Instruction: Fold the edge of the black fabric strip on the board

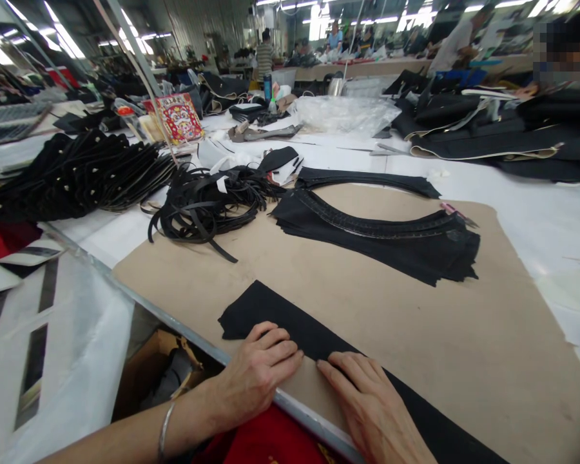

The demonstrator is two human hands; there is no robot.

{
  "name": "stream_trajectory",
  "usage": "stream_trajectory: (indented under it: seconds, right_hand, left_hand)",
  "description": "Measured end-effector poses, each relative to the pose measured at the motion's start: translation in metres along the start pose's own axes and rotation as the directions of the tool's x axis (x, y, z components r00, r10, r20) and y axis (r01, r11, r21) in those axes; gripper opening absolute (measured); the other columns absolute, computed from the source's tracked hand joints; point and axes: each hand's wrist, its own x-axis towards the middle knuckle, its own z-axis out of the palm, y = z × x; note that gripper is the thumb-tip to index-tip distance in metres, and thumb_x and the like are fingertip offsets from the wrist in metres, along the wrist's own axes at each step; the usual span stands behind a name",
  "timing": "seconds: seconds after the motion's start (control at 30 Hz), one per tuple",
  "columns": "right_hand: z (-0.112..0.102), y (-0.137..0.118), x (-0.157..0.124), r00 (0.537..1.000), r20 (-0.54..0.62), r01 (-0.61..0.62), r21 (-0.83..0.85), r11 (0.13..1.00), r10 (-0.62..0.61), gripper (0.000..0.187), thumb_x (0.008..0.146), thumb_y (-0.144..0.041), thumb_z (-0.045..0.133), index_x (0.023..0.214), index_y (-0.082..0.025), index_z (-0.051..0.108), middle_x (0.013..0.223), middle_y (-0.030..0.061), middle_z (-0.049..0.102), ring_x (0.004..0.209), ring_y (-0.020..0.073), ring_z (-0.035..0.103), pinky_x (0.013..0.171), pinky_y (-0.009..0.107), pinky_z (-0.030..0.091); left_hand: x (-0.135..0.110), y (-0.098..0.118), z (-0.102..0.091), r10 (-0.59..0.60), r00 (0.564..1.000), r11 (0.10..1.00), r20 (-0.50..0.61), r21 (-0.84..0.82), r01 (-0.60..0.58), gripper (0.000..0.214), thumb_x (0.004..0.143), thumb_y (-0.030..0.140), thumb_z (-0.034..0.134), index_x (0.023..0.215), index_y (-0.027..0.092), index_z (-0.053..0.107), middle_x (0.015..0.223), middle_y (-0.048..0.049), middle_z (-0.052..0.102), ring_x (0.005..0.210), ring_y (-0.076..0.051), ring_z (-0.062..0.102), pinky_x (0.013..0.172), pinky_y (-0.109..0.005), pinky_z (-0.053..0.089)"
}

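Observation:
A long black fabric piece lies along the near edge of a brown board. My left hand rests on its near edge, fingers curled and pressed together against the cloth. My right hand lies flat on the same piece just to the right, fingers stretched out toward the left hand. The two sets of fingertips almost meet. A silver bangle sits on my left wrist.
A stack of curved black fabric pieces lies farther back on the board, black straps to its left. Studded black pieces pile at far left. Clear plastic bags, dark garments and other people stand beyond.

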Motion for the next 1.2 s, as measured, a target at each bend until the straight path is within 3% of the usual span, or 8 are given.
stream_trajectory:
  seconds: [0.17,0.33,0.5,0.67,0.8,0.97,1.13,1.2]
  right_hand:
    - [0.0011,0.0012,-0.0013,1.0,-0.017,0.011,-0.03,0.999,-0.011,0.049,0.081,-0.002,0.041,0.123,-0.021,0.059,0.105,0.0056,0.065,0.091,0.021,0.058,0.082,0.034,0.044]
    - [-0.0009,0.0003,-0.0003,0.998,0.047,-0.04,0.049,0.998,0.038,0.041,0.081,0.0,0.043,0.109,-0.022,0.063,0.105,0.0028,0.065,0.093,0.0186,0.057,0.085,0.031,0.043]
    - [-0.0028,-0.0005,0.0025,0.999,0.034,-0.021,-0.013,1.0,0.022,0.051,0.08,0.0,0.043,0.122,-0.023,0.059,0.104,0.0039,0.065,0.089,0.0203,0.058,0.081,0.033,0.044]
    - [-0.0052,-0.0002,0.0032,0.997,0.073,-0.032,0.046,0.998,0.029,0.044,0.079,0.0,0.042,0.109,-0.024,0.064,0.103,0.0029,0.065,0.09,0.0187,0.059,0.082,0.031,0.045]
    - [-0.0052,0.001,0.0036,0.998,0.046,-0.032,0.018,0.999,0.031,0.052,0.08,-0.001,0.043,0.122,-0.026,0.06,0.103,0.0039,0.066,0.088,0.0205,0.06,0.078,0.033,0.047]
    - [-0.0049,0.0031,0.0056,0.992,0.109,-0.072,0.089,0.993,0.062,0.041,0.082,-0.003,0.044,0.108,-0.026,0.065,0.101,0.0035,0.065,0.089,0.0197,0.06,0.081,0.033,0.048]
    - [-0.0024,0.004,0.004,0.995,0.085,-0.053,0.057,0.997,0.048,0.05,0.082,-0.002,0.043,0.122,-0.026,0.06,0.101,0.0045,0.066,0.088,0.0206,0.06,0.08,0.035,0.05]
    - [-0.0027,0.0047,0.0026,0.995,0.088,-0.046,0.066,0.997,0.04,0.048,0.082,-0.002,0.043,0.118,-0.027,0.062,0.102,0.004,0.066,0.09,0.0204,0.06,0.081,0.034,0.05]
  left_hand:
    - [-0.0017,-0.0008,0.0017,0.006,1.0,1.0,-0.001,0.029,-0.005,0.033,0.088,0.009,0.045,0.115,0.016,0.061,0.106,-0.0065,0.068,0.104,-0.02,0.055,0.099,-0.039,0.037]
    - [-0.0032,-0.0015,0.0037,0.015,0.999,1.0,-0.033,0.017,-0.014,0.032,0.088,0.008,0.046,0.115,0.015,0.061,0.106,-0.0057,0.069,0.103,-0.02,0.055,0.099,-0.039,0.035]
    - [-0.0028,-0.0006,0.0031,0.008,0.999,1.0,-0.042,-0.004,-0.009,0.03,0.091,0.009,0.044,0.115,0.014,0.061,0.107,-0.0068,0.069,0.103,-0.021,0.054,0.098,-0.04,0.035]
    - [-0.0029,-0.0003,0.0027,0.008,0.999,1.0,-0.049,0.001,-0.008,0.03,0.092,0.009,0.044,0.115,0.015,0.062,0.106,-0.0061,0.069,0.102,-0.02,0.055,0.097,-0.039,0.035]
    - [-0.0042,-0.0006,0.0028,-0.001,0.999,1.0,-0.034,0.006,0.001,0.031,0.091,0.009,0.045,0.116,0.015,0.061,0.109,-0.0065,0.069,0.103,-0.02,0.055,0.097,-0.039,0.036]
    - [-0.0044,-0.0001,0.0022,-0.002,0.999,1.0,-0.035,0.009,0.002,0.032,0.09,0.009,0.044,0.117,0.015,0.061,0.108,-0.0067,0.069,0.103,-0.02,0.055,0.097,-0.039,0.037]
    - [-0.0041,0.0003,0.0018,-0.001,0.999,1.0,-0.05,0.009,0.001,0.032,0.092,0.01,0.042,0.116,0.016,0.062,0.107,-0.0074,0.07,0.101,-0.021,0.056,0.096,-0.039,0.039]
    - [-0.0044,0.0001,0.0019,0.0,0.999,1.0,-0.048,0.003,0.0,0.031,0.092,0.01,0.043,0.116,0.015,0.062,0.108,-0.0071,0.069,0.101,-0.02,0.055,0.096,-0.04,0.038]
